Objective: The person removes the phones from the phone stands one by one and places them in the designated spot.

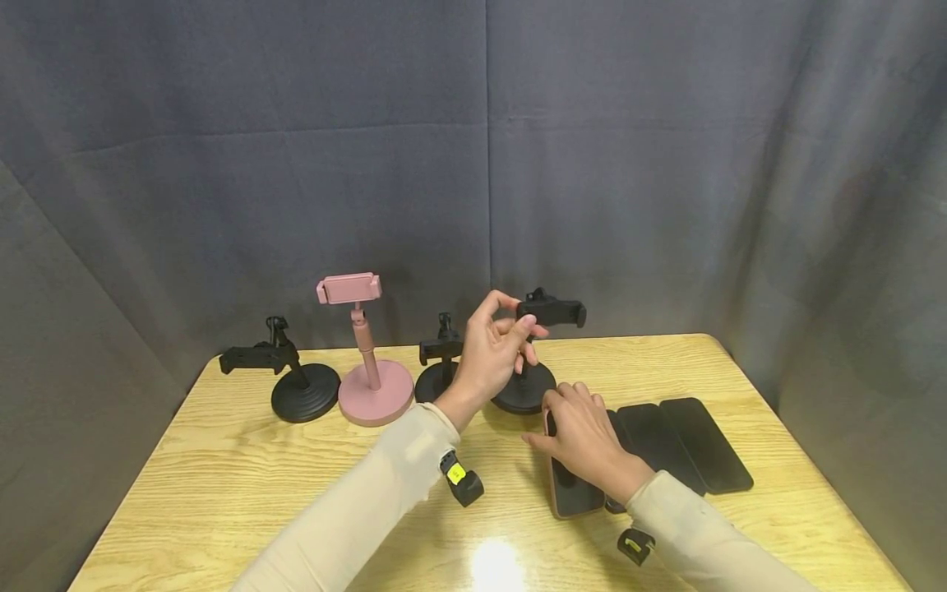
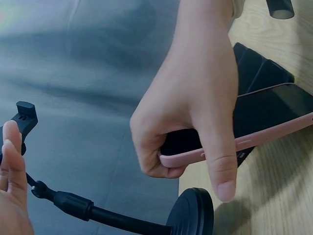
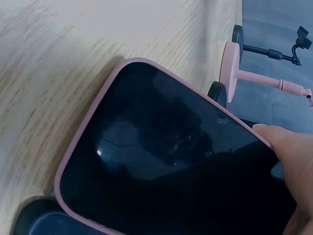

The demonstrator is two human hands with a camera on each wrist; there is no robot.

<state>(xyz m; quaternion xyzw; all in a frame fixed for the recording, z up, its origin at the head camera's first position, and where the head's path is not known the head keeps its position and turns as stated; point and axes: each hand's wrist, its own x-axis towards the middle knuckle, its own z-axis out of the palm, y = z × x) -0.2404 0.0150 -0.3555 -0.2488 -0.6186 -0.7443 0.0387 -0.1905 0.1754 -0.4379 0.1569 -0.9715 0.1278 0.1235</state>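
Note:
My left hand [image 1: 488, 353] pinches the clamp [image 1: 561, 312] of a black phone stand between thumb and fingers. The stand's round base [image 1: 527, 393] rests on the table. My right hand [image 1: 584, 434] grips the top end of a phone in a pink case [image 1: 575, 493], its fingers curled over that end. In the left wrist view, the phone [image 2: 274, 110] lies screen up and tilted, its near side lifted a little. The right wrist view shows the dark screen [image 3: 161, 147] close up, with part of the hand at its edge.
To the left stand a black phone stand [image 1: 305, 393], a pink phone stand [image 1: 376, 393] and another black one [image 1: 436, 380], partly behind my left arm. Several dark phones [image 1: 706, 444] lie side by side at the right. A grey curtain [image 1: 296, 164] hangs behind the wooden table [image 1: 244, 493].

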